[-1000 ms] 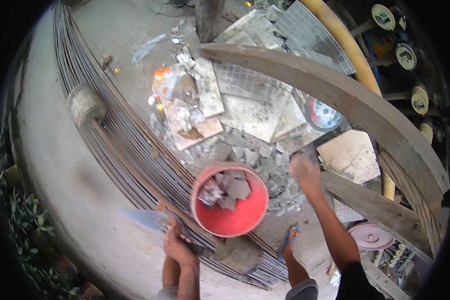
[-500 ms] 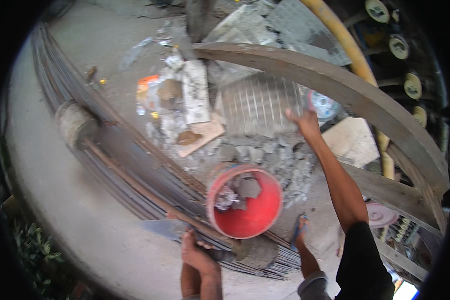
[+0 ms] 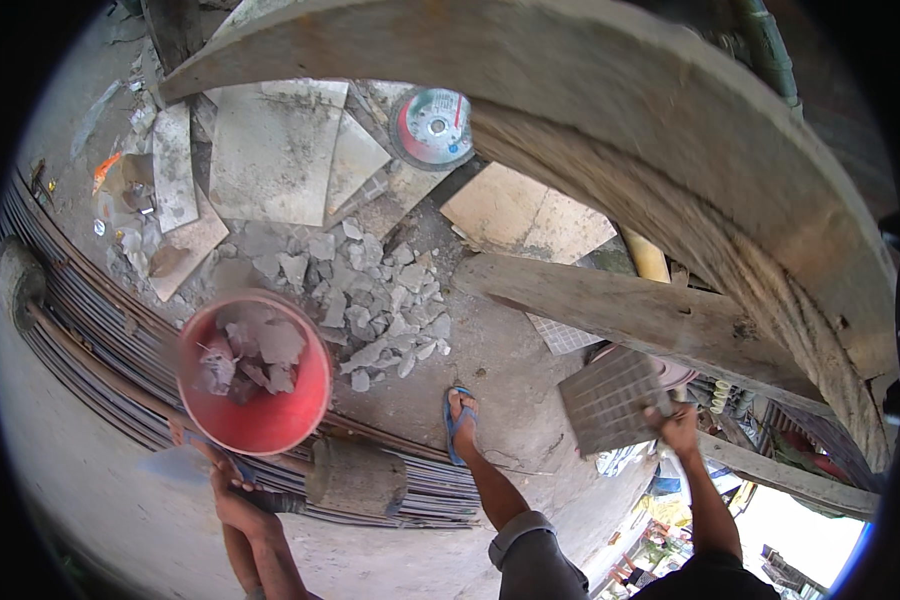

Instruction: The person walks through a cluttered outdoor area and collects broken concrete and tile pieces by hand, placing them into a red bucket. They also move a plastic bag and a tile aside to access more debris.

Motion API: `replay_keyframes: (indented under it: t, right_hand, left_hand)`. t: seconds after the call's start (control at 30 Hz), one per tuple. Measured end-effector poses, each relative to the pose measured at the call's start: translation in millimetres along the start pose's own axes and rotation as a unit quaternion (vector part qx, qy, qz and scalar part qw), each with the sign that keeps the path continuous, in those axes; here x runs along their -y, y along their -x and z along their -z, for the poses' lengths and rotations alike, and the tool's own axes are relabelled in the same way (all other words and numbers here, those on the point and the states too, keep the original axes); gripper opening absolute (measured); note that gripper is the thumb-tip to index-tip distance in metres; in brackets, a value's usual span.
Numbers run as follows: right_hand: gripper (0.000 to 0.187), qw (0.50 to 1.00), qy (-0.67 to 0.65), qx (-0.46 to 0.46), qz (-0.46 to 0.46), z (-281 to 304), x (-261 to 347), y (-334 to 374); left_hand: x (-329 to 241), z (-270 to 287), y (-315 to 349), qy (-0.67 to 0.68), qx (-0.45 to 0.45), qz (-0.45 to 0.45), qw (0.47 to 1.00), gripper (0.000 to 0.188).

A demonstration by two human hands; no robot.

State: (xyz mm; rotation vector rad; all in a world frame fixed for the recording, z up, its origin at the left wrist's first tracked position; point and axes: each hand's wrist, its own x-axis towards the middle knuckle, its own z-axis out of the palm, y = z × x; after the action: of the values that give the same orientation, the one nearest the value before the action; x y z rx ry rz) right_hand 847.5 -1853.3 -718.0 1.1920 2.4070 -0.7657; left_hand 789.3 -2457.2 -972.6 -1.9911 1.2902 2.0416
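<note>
My right hand (image 3: 676, 428), at the right, grips the edge of a square grey tile (image 3: 608, 402) and holds it up, its grid-patterned back showing. At the lower left my left hand (image 3: 238, 498) is closed round the dark handle of a trowel (image 3: 178, 463), whose pale pointed blade is blurred. Just beyond that hand stands a red bucket (image 3: 288, 418) holding broken grey chunks and some crumpled plastic. A heap of broken rubble (image 3: 380, 310) lies on the ground right of the bucket.
Flat tiles (image 3: 275, 150) and a round disc (image 3: 435, 127) lie beyond the rubble. A curved wooden beam (image 3: 610, 60) arches across the upper right, above a straight plank (image 3: 630, 305). Long metal rods (image 3: 100, 330) and a concrete cylinder (image 3: 358, 476) run along the left. My sandalled foot (image 3: 460, 420) stands centrally.
My right hand has carried the grid-backed tile from beside the tile pile to the near right. The view has swung right. My left hand keeps its hold on the trowel.
</note>
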Motion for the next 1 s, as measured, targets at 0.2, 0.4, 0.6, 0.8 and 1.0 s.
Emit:
replay_keyframes:
  t: [0.2, 0.4, 0.6, 0.8, 1.0]
  right_hand:
    - [0.014, 0.978, 0.144, -0.099, 0.118, 18, -69, -127]
    - [0.015, 0.983, 0.113, -0.073, 0.127, -141, -132, -218]
    - [0.017, 0.983, 0.149, -0.082, 0.067, -145, -172, -233]
    - [0.020, 0.971, -0.111, 0.208, -0.044, -158, -73, -172]
    - [0.021, 0.907, 0.141, 0.020, 0.396, -366, 209, -69]
  left_hand:
    - [33, 23, -18, -0.026, 0.022, -0.013, 0.999, 0.023]
    - [89, 31, -21, -0.237, -0.079, -0.271, 0.930, 0.017]
    - [95, 24, 16, -0.052, -0.097, -0.029, 0.994, 0.025]
    - [21, 16, 14, 0.088, -0.126, 0.057, 0.986, 0.025]
    - [-55, 15, -22, 0.149, -0.166, 0.074, 0.972, 0.031]
